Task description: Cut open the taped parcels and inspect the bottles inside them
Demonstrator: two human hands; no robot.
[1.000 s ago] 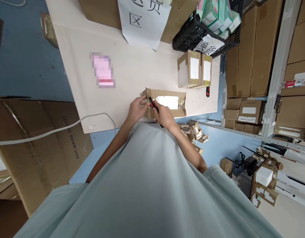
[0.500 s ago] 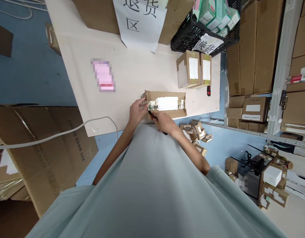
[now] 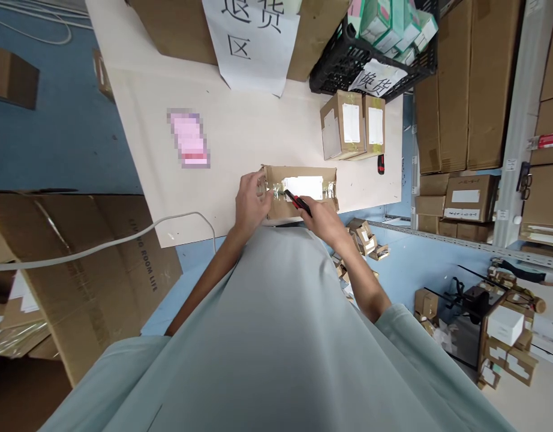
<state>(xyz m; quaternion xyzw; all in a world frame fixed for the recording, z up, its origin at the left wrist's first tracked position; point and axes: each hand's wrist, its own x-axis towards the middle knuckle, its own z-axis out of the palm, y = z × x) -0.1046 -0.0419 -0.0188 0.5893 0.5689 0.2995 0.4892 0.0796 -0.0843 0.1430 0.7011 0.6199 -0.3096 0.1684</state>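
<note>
A small cardboard box [image 3: 276,209] with a white label and clear tape lies at the table's front edge. My left hand [image 3: 252,203] grips its left end, thumb on the near side and fingers curled around the end. In my right hand [image 3: 324,221] is a red and black box cutter [image 3: 298,201], its tip pointing left over the taped top beside the label. Whether the tip touches the tape I cannot tell.
Two labelled cartons [image 3: 351,125] stand at the right of the white table [image 3: 254,129], near a second red and black tool [image 3: 381,164]. Behind are a black crate [image 3: 333,69] of green boxes and a large carton with a paper sign [image 3: 254,54]. A cable [image 3: 177,217] crosses the left.
My right hand and the box cutter have moved right and slightly up, from the box's left end to beside the label. My left hand has stayed at the left end, its fingers shifted a little.
</note>
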